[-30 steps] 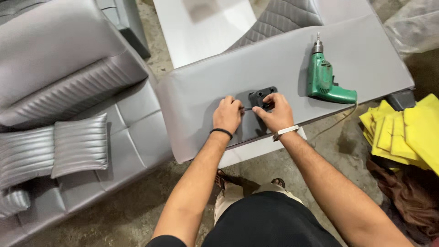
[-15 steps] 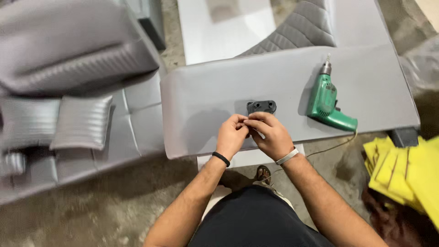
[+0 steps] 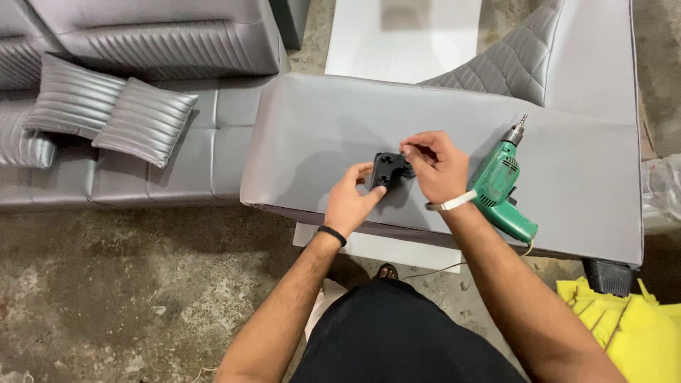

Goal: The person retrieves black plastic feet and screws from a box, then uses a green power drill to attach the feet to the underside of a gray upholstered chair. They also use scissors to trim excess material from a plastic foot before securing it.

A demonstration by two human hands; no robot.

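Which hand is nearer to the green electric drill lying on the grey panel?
Right. The right hand is just left of the green drill, its wrist almost against the body. The left hand is further left, beyond the black plastic bracket that both hands hold.

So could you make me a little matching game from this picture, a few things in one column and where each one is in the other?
Things:
1. small black plastic bracket
2. green electric drill
3. two ribbed grey cushions
4. yellow foam pieces

Places:
A. on the grey sofa seat at left
B. on the floor at lower right
C. held between both hands
D. lying on the grey upholstered panel, right of the hands

Pairs: 1-C, 2-D, 3-A, 4-B
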